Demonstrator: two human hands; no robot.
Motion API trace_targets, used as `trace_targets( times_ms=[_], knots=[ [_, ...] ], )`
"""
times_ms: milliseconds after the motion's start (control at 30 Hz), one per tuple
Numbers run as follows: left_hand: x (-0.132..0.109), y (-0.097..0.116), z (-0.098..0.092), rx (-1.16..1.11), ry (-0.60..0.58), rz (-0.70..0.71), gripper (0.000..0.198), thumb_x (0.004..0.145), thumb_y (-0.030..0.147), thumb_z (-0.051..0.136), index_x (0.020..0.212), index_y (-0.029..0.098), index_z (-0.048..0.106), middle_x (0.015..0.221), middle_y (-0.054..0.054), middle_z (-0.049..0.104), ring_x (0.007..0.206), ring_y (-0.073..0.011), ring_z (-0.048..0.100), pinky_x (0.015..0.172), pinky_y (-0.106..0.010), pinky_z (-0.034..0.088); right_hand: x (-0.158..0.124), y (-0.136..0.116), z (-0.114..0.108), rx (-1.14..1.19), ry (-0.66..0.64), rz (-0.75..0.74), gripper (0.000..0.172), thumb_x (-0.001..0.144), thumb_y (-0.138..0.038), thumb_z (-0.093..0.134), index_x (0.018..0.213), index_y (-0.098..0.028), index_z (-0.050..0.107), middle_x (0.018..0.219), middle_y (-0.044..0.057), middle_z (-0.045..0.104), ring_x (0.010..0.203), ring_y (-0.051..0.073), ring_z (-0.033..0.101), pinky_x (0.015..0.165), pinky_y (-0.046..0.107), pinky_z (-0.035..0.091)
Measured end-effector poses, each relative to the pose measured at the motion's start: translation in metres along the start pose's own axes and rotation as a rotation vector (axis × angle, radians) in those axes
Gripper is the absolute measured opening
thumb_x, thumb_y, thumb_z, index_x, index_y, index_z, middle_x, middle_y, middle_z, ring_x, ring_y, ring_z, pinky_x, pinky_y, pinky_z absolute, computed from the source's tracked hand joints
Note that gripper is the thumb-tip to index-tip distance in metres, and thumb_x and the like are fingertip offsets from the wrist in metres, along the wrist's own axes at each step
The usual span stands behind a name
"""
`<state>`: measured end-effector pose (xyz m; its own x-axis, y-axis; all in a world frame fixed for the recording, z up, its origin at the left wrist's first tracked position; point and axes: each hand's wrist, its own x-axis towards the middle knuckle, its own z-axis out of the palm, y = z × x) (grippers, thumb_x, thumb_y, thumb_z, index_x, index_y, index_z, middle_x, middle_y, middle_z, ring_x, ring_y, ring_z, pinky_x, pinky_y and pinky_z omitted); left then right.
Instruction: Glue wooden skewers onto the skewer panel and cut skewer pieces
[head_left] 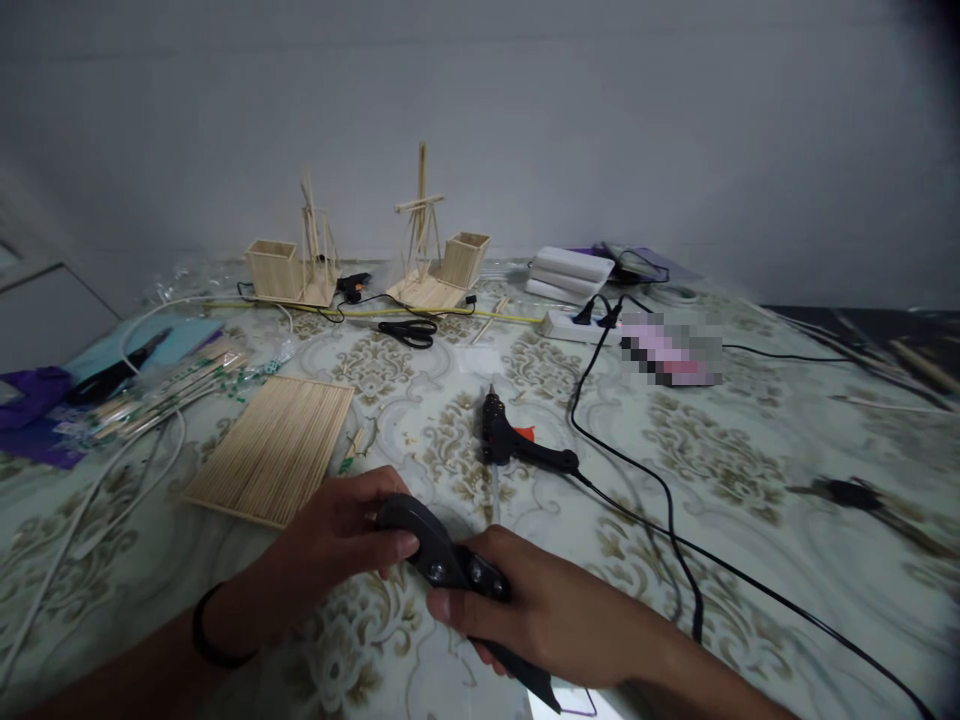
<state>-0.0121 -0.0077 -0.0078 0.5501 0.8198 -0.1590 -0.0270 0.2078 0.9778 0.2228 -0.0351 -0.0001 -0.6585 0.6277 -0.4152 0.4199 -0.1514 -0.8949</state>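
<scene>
Black pruning shears (431, 540) with a curved head and riveted pivot are held low in front of me. My right hand (517, 600) is wrapped around their handles, which stick out below the palm. At the curved head, my left hand (352, 530) is closed, with the thumb pressed on the jaw. Its other fingers are partly hidden, and whether they also pinch a small piece cannot be made out. Just beyond my hands lies a black glue gun (517, 440) with an orange trigger. A flat panel of thin wooden sticks (277, 450) is left of my left hand.
Two stick models (292, 270) (439, 270) stand at the back, near black scissors (409, 332). Bagged sticks (176, 390) lie left. A white power strip (577, 325), a blurred pink item (670, 350) and trailing black cable (645, 465) are right. Another dark tool (851, 493) lies far right.
</scene>
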Motion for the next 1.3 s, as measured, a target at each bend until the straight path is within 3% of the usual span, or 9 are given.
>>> trace_targets(
  times_ms=[300, 500, 933, 1300],
  knots=[
    [0.0, -0.007, -0.003, -0.021, -0.007, 0.025, 0.028, 0.083, 0.041, 0.086, 0.084, 0.016, 0.073, 0.077, 0.002, 0.06, 0.062, -0.009, 0.056, 0.058, -0.019, 0.047, 0.001, 0.001, 0.001, -0.001, 0.005, 0.042, 0.046, 0.101, -0.059, 0.057, 0.076, -0.019, 0.054, 0.064, -0.002, 0.06, 0.055, 0.01, 0.053, 0.055, 0.021, 0.041],
    [0.0, -0.007, -0.003, -0.037, -0.007, 0.033, 0.026, 0.083, 0.04, 0.086, 0.083, 0.017, 0.074, 0.077, 0.002, 0.061, 0.062, -0.0093, 0.055, 0.057, -0.019, 0.048, 0.001, -0.003, 0.003, 0.006, 0.036, 0.076, 0.039, 0.1, -0.052, 0.059, 0.079, -0.02, 0.053, 0.063, -0.003, 0.057, 0.054, 0.009, 0.051, 0.051, 0.02, 0.039],
    [-0.001, -0.007, 0.0, -0.014, 0.05, 0.009, 0.029, 0.08, 0.041, 0.087, 0.079, 0.017, 0.07, 0.07, 0.003, 0.061, 0.058, -0.0099, 0.056, 0.056, -0.021, 0.048, 0.0, -0.01, 0.007, 0.082, 0.067, 0.034, 0.031, 0.101, -0.047, 0.06, 0.085, -0.021, 0.052, 0.062, -0.008, 0.054, 0.051, 0.008, 0.049, 0.05, 0.018, 0.041],
    [-0.002, -0.007, 0.001, -0.036, 0.089, 0.005, 0.029, 0.079, 0.04, 0.088, 0.077, 0.019, 0.07, 0.066, 0.003, 0.064, 0.057, -0.0112, 0.059, 0.056, -0.022, 0.05, -0.001, -0.015, 0.005, -0.009, 0.113, -0.015, 0.03, 0.102, -0.048, 0.06, 0.089, -0.022, 0.056, 0.063, -0.007, 0.054, 0.057, 0.01, 0.051, 0.054, 0.022, 0.038]
  ],
)
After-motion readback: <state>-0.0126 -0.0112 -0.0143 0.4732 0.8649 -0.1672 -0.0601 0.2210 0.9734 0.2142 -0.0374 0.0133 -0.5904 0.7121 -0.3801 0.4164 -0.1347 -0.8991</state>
